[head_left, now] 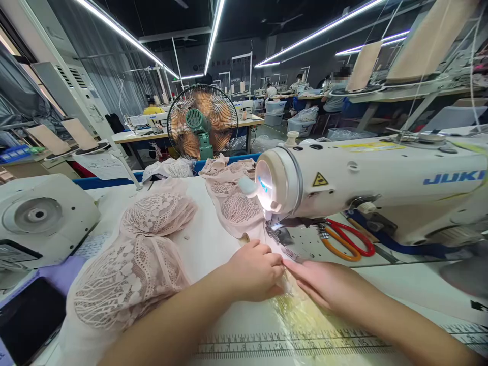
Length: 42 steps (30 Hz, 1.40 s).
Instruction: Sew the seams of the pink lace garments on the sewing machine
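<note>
A pale pink lace bra (240, 208) lies on the machine bed, its near edge running under the sewing machine head (280, 178). My left hand (259, 272) is closed at the near end of this bra, fingers curled over the fabric edge just before the needle area. Against its fingertips comes my right hand (324, 282), fingers long and together, pinching the same edge beside a small metal guide (292, 254). What lies between the fingertips is mostly hidden. More pink lace bras (125, 274) are piled left of my left forearm.
Scissors with red and orange handles (348, 241) lie beneath the machine arm. A printed ruler (244, 345) runs along the front edge, under yellowish clear film (305, 315). A black phone (32, 320) lies at left. Beyond the table stands a large fan (202, 122); people sit farther back.
</note>
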Tool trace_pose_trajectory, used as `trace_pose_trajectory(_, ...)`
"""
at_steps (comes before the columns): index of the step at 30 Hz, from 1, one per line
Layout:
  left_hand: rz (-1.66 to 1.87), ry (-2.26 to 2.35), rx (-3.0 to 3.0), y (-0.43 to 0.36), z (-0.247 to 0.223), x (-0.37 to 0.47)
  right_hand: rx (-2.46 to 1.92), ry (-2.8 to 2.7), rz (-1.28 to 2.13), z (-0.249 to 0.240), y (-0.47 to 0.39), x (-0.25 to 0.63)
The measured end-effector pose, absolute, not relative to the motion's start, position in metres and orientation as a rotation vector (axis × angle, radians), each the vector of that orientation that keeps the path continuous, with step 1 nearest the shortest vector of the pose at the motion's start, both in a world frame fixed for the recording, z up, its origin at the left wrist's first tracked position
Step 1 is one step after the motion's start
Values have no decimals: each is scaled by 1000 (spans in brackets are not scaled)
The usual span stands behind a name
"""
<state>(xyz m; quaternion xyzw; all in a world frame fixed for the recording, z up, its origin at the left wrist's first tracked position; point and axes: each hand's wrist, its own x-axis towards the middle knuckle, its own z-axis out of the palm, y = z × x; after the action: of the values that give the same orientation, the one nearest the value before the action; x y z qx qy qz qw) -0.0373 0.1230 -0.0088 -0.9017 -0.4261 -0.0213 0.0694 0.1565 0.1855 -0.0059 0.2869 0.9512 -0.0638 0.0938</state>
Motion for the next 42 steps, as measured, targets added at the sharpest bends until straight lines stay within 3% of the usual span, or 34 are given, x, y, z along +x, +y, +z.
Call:
trace_pose_trajectory(17,-71,-1361,-2570,137,-18,-52,1015,2580,-39,9,187,120)
trace_pose_trajectory(33,-56,-1613,-2428,141,-18,-60,1071,2674,16,-8,179,126)
trace_pose_trajectory(42,-85,-1792,-2250,138,-16,-66,951,2892,-288,-10,182,136)
